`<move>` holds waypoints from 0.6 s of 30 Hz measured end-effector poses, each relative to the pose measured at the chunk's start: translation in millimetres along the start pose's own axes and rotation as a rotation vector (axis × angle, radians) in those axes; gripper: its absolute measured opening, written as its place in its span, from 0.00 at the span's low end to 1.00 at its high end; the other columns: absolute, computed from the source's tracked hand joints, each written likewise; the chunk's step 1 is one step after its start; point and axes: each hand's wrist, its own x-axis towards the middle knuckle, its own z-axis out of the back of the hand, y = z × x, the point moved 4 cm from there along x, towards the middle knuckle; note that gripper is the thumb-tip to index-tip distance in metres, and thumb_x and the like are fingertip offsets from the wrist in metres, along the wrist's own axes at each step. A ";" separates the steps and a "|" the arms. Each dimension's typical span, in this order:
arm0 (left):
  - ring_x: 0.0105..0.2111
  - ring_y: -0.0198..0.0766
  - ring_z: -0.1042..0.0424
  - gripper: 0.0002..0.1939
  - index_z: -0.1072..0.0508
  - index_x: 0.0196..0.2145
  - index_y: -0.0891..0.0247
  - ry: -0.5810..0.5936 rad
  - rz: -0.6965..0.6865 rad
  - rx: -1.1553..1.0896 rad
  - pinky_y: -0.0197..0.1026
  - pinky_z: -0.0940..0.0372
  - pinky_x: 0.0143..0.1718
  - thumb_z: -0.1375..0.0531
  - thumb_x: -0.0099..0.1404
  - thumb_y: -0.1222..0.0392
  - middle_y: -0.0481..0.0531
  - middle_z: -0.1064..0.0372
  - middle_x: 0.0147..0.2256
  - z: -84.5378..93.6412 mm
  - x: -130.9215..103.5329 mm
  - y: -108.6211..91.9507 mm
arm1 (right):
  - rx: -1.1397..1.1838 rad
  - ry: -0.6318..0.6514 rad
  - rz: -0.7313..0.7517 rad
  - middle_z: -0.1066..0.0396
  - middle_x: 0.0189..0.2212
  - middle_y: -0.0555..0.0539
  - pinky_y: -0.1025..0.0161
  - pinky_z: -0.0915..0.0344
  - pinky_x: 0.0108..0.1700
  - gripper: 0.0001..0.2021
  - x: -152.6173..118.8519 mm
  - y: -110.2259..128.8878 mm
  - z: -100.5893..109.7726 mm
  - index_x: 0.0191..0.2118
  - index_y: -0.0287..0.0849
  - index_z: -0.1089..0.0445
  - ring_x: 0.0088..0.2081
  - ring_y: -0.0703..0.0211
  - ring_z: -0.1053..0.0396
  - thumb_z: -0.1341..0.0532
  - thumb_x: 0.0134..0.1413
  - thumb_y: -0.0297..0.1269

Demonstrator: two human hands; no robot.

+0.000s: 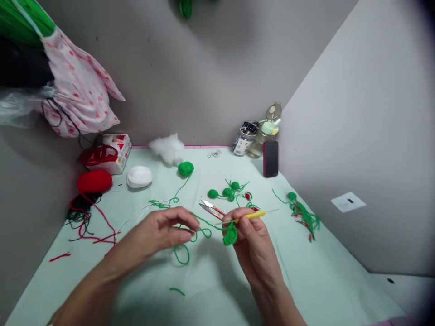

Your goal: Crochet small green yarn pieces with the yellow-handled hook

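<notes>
My right hand (253, 237) is closed round a crochet hook with a yellow handle (256, 215). The same fingers grip a small green crochet piece (230, 234), which hangs just below the hook's thin metal tip. Green yarn (205, 220) stretches from this piece leftward to my left hand (170, 228). There the thumb and fingers are bent round the strand, and loose loops dangle beneath them. Orange-handled thread snips (212, 208) lie behind the hands, blades pointing left. Farther back, a green yarn ball (186, 169) trails a strand toward my left hand.
Red yarn (94, 181), white yarn (139, 176) and a tissue box (117, 151) sit at the left. Stuffing (168, 148) lies at the back, with a phone (271, 159) and a bottle (261, 140) at back right. Small green crocheted balls (227, 193) lie mid-table; green scraps (304, 215) lie right.
</notes>
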 end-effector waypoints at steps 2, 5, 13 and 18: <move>0.47 0.50 0.22 0.08 0.14 0.34 0.55 -0.072 -0.012 0.105 0.45 0.27 0.47 0.27 0.59 0.51 0.55 0.19 0.45 31.8 -2.6 -3.8 | 0.001 0.009 0.002 0.22 0.30 0.49 0.67 0.33 0.33 0.11 -0.5 3.1 0.0 0.33 0.47 0.19 0.31 0.63 0.28 0.26 0.57 0.48; 0.50 0.53 0.23 0.13 0.15 0.36 0.55 -0.350 -0.020 0.260 0.47 0.27 0.49 0.30 0.61 0.44 0.56 0.20 0.48 80.8 -8.6 -9.2 | -0.013 0.024 0.038 0.21 0.30 0.49 0.66 0.31 0.35 0.11 -2.1 7.9 -0.4 0.34 0.46 0.19 0.31 0.62 0.27 0.27 0.58 0.49; 0.28 0.40 0.34 0.25 0.30 0.22 0.57 -0.430 -0.169 0.309 0.42 0.32 0.37 0.36 0.67 0.37 0.45 0.36 0.23 18.2 2.5 -19.6 | -0.112 0.052 0.170 0.18 0.32 0.51 0.62 0.29 0.48 0.09 -10.4 8.5 2.4 0.36 0.49 0.17 0.36 0.62 0.23 0.29 0.61 0.48; 0.17 0.31 0.53 0.37 0.47 0.14 0.57 0.129 -0.147 -0.337 0.43 0.26 0.31 0.42 0.69 0.30 0.40 0.54 0.15 -70.5 13.4 -9.0 | -0.158 -0.031 0.247 0.19 0.33 0.50 0.63 0.29 0.43 0.08 -12.0 10.0 7.7 0.37 0.49 0.17 0.37 0.60 0.25 0.28 0.61 0.47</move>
